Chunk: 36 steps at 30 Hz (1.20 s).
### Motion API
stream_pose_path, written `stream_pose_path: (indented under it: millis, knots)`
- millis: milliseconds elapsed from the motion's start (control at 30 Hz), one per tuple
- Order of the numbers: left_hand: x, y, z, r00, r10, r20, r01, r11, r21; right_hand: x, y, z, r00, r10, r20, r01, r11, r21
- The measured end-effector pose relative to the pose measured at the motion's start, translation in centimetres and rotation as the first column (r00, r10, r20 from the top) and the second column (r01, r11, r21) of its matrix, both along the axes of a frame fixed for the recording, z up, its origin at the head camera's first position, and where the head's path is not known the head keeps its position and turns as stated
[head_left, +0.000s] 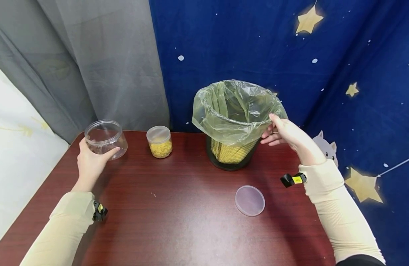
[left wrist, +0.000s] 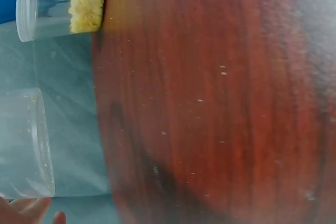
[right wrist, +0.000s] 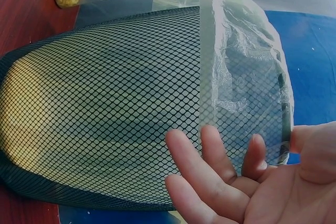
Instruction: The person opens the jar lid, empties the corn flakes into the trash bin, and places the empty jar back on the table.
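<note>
My left hand (head_left: 91, 162) grips a wide clear plastic jar (head_left: 106, 142) with no lid, at the far left of the table. In the left wrist view the jar (left wrist: 18, 145) is raised above the tabletop, with a few tiny specks on its wall. At the mesh wastebasket (head_left: 232, 154), my right hand (head_left: 286, 135) pinches the rim, thumb on top and fingers outside. A pale green plastic liner (head_left: 221, 123) folds over that rim. The right wrist view shows the fingers (right wrist: 202, 174) spread loosely along the black mesh (right wrist: 115, 103).
A small lidded jar (head_left: 160, 147) partly filled with yellow flakes stands near the back edge. A round translucent lid (head_left: 250, 201) lies flat on the table (head_left: 178, 225), right of centre. Small pale crumbs (head_left: 154, 194) dot the middle. Grey and blue curtains (head_left: 257, 37) hang behind.
</note>
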<state>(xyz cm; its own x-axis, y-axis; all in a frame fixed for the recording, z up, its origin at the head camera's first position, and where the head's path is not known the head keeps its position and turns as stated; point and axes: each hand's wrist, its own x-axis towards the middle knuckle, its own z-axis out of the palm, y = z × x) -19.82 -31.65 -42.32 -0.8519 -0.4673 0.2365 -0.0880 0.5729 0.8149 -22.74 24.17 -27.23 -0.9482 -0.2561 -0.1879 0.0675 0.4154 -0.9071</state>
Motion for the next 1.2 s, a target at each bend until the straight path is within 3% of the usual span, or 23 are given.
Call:
stream_pose_path:
  millis: [433,633,900,1200]
  knots:
    - [-0.1,-0.2,-2.5,0.999,-0.026,0.043,0.026,1.000,-0.012,-0.2,0.0,-0.2,1.000,-0.003,0.005,0.003,1.000,-0.005]
    - [-0.3,-0.1,-3.5,0.998,-0.063,0.018,0.063,0.998,0.006,-0.2,0.1,-0.1,1.000,0.000,0.001,0.000,1.000,-0.003]
    - [-0.4,-0.1,-4.7,0.996,-0.066,-0.057,0.064,0.998,-0.024,-0.2,0.1,-0.1,1.000,0.003,0.000,-0.003,1.000,-0.003]
    - [-0.3,0.0,-5.2,0.998,-0.060,-0.031,0.059,0.998,-0.026,-0.2,0.1,-0.1,1.000,-0.001,0.000,0.001,1.000,-0.001]
